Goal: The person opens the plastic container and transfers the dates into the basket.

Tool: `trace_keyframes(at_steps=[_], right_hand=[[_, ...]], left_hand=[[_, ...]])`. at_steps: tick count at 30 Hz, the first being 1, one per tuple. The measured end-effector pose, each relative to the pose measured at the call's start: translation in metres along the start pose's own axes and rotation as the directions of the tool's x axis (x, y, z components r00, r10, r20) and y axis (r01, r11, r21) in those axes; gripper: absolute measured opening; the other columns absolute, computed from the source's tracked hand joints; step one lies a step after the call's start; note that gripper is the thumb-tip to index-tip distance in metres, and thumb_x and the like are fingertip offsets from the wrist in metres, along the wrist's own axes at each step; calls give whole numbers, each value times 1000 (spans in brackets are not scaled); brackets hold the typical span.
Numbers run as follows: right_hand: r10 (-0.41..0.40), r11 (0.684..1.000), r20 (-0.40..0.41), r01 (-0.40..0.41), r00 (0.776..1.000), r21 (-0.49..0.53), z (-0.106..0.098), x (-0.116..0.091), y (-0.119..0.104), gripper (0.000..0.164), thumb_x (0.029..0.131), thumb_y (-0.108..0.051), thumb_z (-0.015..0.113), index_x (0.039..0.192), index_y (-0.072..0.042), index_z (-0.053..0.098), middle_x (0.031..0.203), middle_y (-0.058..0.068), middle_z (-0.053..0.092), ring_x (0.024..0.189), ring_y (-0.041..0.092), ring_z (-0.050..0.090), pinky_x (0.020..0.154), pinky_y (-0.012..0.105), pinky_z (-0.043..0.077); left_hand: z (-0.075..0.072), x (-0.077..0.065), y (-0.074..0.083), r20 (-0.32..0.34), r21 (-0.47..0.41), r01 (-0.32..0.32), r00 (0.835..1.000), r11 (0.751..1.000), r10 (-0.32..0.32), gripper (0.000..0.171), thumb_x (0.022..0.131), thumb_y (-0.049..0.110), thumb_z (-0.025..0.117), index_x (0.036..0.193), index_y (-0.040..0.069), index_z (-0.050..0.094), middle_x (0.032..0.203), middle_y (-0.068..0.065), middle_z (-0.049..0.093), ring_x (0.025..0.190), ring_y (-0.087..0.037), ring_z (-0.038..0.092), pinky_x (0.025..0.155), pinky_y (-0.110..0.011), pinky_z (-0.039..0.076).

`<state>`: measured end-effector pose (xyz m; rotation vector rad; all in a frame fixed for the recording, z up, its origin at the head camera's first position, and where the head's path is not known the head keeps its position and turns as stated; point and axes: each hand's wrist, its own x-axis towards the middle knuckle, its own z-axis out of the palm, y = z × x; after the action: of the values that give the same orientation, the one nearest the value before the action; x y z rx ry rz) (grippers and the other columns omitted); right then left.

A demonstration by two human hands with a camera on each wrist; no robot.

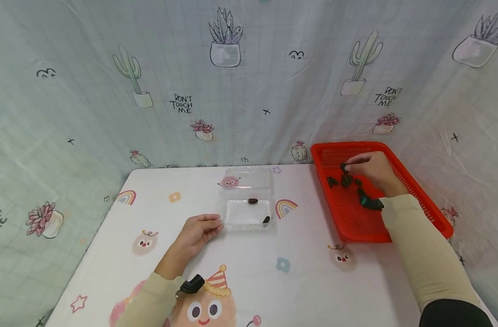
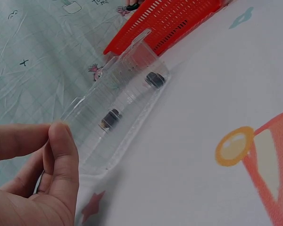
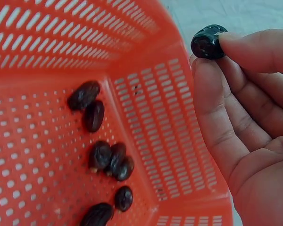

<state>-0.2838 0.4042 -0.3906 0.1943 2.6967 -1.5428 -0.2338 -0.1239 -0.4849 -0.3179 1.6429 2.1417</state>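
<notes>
A clear plastic box (image 1: pixel 241 214) lies on the table with its lid (image 1: pixel 253 178) folded back. Inside it are two dark dates, one date (image 1: pixel 252 200) toward the back and another date (image 1: pixel 266 220) near the front right. My left hand (image 1: pixel 200 231) pinches the box's left edge near the front corner, thumb and forefinger together. Over a red basket (image 1: pixel 357 229), my right hand (image 1: pixel 375 171) holds a glossy dark date (image 3: pixel 207 43) between thumb and forefinger. Several more dates (image 3: pixel 100 155) lie on the basket floor below that hand.
The red basket's perforated walls (image 3: pixel 151 127) rise around the dates at the table's right side. A printed white cloth (image 1: pixel 298 290) covers the table. Behind it hangs a curtain (image 1: pixel 241 91) with cactus drawings.
</notes>
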Motion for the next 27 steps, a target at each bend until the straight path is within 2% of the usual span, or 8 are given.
trace_keyframes(at_steps=[4, 6, 13, 15, 18, 22, 24, 27], right_hand=[[29, 999, -1, -29, 1000, -39, -5, 4, 8, 47, 97, -30, 76, 129, 3, 69, 88, -24, 71, 85, 1, 71, 81, 21, 60], [51, 997, -3, -51, 999, -62, -6, 4, 12, 48, 97, -33, 75, 131, 1, 68, 90, -25, 69, 86, 0, 70, 87, 26, 59], [87, 993, -15, -88, 996, -84, -13, 1, 26, 50, 99, -35, 72, 132, 3, 67, 93, -22, 69, 89, 3, 68, 110, 58, 51], [102, 991, -15, -103, 995, -87, -14, 1, 30, 50, 100, -35, 71, 132, 3, 66, 94, -19, 70, 88, 4, 68, 110, 60, 50], [110, 988, -11, -111, 994, -105, -16, 2, 36, 49, 101, -35, 69, 132, 2, 66, 97, -16, 71, 88, 4, 69, 107, 55, 55], [147, 982, 5, -145, 989, -117, -19, 4, 42, 49, 101, -35, 68, 134, 2, 65, 110, -2, 74, 106, 24, 70, 112, 63, 48], [169, 979, 12, -166, 986, -118, -19, 4, 44, 48, 101, -34, 68, 134, 2, 65, 119, 8, 73, 116, 36, 66, 114, 72, 39], [168, 977, 2, -166, 986, -133, -19, 4, 46, 46, 101, -31, 69, 132, 3, 67, 123, 13, 70, 119, 41, 63, 112, 69, 43]], left_hand=[[-1, 0, 1, 3, 0, -1, 1000, 1000, 1, 43, 98, -8, 62, 137, -19, 49, 98, -8, 72, 87, -12, 72, 82, -23, 63], [-1, 0, 1, 9, 1, 3, 1000, 1000, -3, 43, 98, -8, 62, 137, -19, 49, 98, -8, 72, 87, -12, 72, 82, -23, 63], [1, 0, 1, 8, -2, 3, 1000, 1000, -3, 43, 97, -8, 62, 137, -19, 49, 98, -8, 72, 87, -12, 72, 82, -23, 63], [1, -1, 1, 9, 1, 2, 1000, 1000, -2, 43, 97, -8, 62, 137, -20, 49, 98, -8, 72, 87, -13, 72, 82, -23, 63], [0, 0, 3, 9, 7, -2, 1000, 1000, 2, 43, 98, -7, 63, 136, -19, 49, 98, -8, 72, 87, -12, 72, 82, -23, 63], [0, 2, 5, 14, 6, -6, 1000, 1000, 6, 44, 97, -7, 64, 136, -19, 49, 99, -9, 72, 88, -13, 73, 82, -23, 63], [0, 2, 4, 14, 4, -4, 1000, 1000, 4, 44, 97, -7, 64, 136, -19, 49, 99, -9, 72, 88, -13, 72, 82, -23, 63], [0, 3, 3, 11, 5, -2, 1000, 1000, 2, 43, 97, -7, 64, 136, -19, 50, 98, -8, 73, 88, -13, 72, 82, -23, 63]])
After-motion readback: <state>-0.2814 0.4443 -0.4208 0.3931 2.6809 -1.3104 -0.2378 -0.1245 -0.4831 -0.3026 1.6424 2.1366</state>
